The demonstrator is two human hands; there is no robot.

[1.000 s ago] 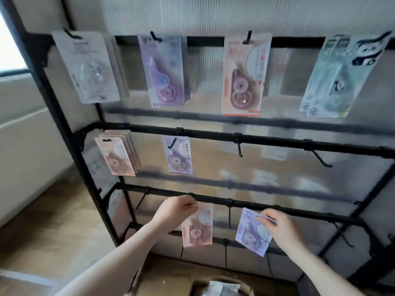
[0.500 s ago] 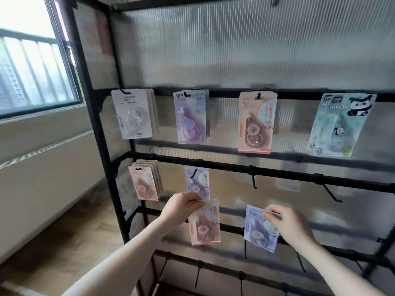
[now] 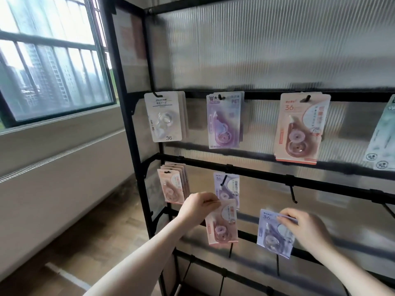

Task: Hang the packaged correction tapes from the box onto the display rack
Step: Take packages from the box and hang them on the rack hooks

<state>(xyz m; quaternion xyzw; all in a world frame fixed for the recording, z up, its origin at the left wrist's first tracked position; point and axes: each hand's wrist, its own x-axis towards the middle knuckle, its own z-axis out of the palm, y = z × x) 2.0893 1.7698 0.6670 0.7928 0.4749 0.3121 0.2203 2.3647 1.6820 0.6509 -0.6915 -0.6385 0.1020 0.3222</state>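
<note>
Holding, left: the left hand (image 3: pixel 197 207) pinches the top edge of a pink correction tape pack (image 3: pixel 222 225) between thumb and curled fingers, in front of the display rack (image 3: pixel 136 146), just below the middle rail (image 3: pixel 299 180).
Holding, right: the right hand (image 3: pixel 305 227) grips the top right corner of a lilac correction tape pack (image 3: pixel 271 231) with bent fingers; the pack hangs tilted, level with the lower rail (image 3: pixel 248 233).
Top rail, left to right: a white pack stack (image 3: pixel 163 118), a purple pack (image 3: pixel 224 120), a large pink pack (image 3: pixel 299 129), and a pale green pack (image 3: pixel 382 137) cut off by the right edge of the view.
Middle rail: a stack of small pink packs (image 3: pixel 172 184) at the left post, then one small lilac pack (image 3: pixel 227 189) on its hook, its lower part behind the held pink pack.
Free hook: one bare hook (image 3: pixel 292 194) hangs from the middle rail, between the small lilac pack and the right hand and above the held lilac pack.
Writing: the white stack reads "JINUO" at the top and "36" at the bottom; the purple pack reads "PET"; the large pink pack and both lilac packs show "36". Other print is too blurred to read.
Box: not in view.
Back panel: ribbed translucent sheet (image 3: pixel 267 50) behind all rails.
Edges and room: the rack's left post stands near a window (image 3: pixel 53 60) and a pale wall; wooden floor (image 3: pixel 102 242) lies open to the left of the left forearm. Bare hooks hang from the lower rail under both held packs.
</note>
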